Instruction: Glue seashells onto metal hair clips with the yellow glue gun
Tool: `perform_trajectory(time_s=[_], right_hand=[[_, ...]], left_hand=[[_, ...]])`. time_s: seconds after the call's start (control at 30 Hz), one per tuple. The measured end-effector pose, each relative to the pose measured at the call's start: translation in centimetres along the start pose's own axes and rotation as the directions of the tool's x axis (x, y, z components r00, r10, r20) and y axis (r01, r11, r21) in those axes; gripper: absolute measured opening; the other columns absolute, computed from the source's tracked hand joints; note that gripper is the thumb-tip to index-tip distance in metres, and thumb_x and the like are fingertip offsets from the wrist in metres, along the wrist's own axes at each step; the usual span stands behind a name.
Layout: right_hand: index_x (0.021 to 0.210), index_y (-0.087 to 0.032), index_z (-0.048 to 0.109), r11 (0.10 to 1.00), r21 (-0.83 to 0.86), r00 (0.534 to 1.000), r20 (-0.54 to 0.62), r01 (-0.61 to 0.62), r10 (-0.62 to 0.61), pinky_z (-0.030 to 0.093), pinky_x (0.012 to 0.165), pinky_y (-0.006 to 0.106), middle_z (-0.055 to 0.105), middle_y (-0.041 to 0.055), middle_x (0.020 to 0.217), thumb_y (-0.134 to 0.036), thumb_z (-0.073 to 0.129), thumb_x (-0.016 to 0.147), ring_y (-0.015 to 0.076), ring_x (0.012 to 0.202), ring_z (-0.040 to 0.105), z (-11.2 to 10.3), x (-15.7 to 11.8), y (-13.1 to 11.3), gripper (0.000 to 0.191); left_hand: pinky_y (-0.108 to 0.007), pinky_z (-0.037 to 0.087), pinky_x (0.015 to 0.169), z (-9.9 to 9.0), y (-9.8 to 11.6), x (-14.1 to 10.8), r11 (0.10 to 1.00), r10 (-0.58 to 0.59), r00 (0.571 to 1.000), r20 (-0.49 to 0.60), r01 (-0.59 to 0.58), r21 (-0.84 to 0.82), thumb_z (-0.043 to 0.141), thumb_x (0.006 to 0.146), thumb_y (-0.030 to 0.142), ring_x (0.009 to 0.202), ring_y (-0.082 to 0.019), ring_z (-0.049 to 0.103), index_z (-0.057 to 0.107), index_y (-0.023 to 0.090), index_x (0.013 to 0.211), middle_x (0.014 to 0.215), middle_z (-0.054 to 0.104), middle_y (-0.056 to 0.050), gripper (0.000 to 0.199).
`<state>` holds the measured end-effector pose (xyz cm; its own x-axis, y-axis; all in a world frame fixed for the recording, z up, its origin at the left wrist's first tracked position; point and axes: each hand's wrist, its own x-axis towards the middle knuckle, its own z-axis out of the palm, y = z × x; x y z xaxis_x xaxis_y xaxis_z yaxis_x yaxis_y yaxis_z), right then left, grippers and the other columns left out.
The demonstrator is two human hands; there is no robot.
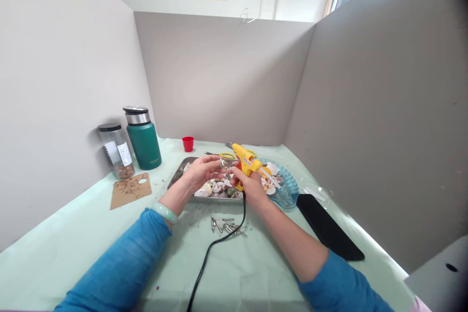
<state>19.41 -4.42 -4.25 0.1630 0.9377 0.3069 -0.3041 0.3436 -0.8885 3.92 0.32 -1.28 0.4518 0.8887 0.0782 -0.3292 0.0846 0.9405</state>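
Observation:
Over a metal tray [219, 200] of mixed seashells [215, 187], both my hands are raised close together. My right hand [246, 180] is closed around the handle of a yellow glue gun [245, 160], whose nozzle points up and away from me; a white glue stick [269, 178] sticks out of its back. My left hand [204, 173], with a pale green bangle at the wrist, pinches a small whitish piece [222, 162], too small to name surely. From the glue gun a black cord [212, 243] runs toward me across the table.
Several metal clips [228, 226] lie before the tray. A blue glass plate [288, 187] holds shells at right, beside a black flat slab [329, 226]. Yellow-handled scissors [227, 155] and a red cup [187, 144] sit behind. Leftward stand a green bottle [144, 144], a jar [116, 151] and cardboard [127, 192].

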Motion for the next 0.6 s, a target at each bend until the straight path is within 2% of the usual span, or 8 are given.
perform_trajectory(time_s=[0.23, 0.6], right_hand=[[0.088, -0.018, 0.056, 1.0, 0.0, 1.0, 0.01, 0.006, -0.006, 0.044, 0.039, 0.02, 0.062, -0.0029, 0.062, -0.036, 0.074, 0.064, 0.0088, 0.042, 0.052, -0.07, 0.09, 0.1, 0.034], [0.089, -0.018, 0.056, 1.0, 0.004, 1.0, 0.022, 0.016, -0.016, 0.044, 0.039, 0.019, 0.063, -0.003, 0.063, -0.036, 0.073, 0.065, 0.0079, 0.042, 0.053, -0.25, 0.31, 0.59, 0.034]], left_hand=[[-0.027, 0.057, 0.064, -0.31, -0.19, 0.14, 1.0, 0.005, 1.0, -0.002, -0.005, 0.017, 0.072, 0.071, 0.012, 0.064, -0.016, 0.068, 0.064, 0.008, 0.094, 0.075, 0.069, -0.009, 0.024], [-0.023, 0.056, 0.057, -0.34, -0.24, 0.15, 1.0, -0.013, 1.0, 0.01, 0.012, 0.018, 0.073, 0.07, 0.011, 0.058, -0.014, 0.067, 0.065, 0.007, 0.088, 0.068, 0.068, -0.007, 0.02]])
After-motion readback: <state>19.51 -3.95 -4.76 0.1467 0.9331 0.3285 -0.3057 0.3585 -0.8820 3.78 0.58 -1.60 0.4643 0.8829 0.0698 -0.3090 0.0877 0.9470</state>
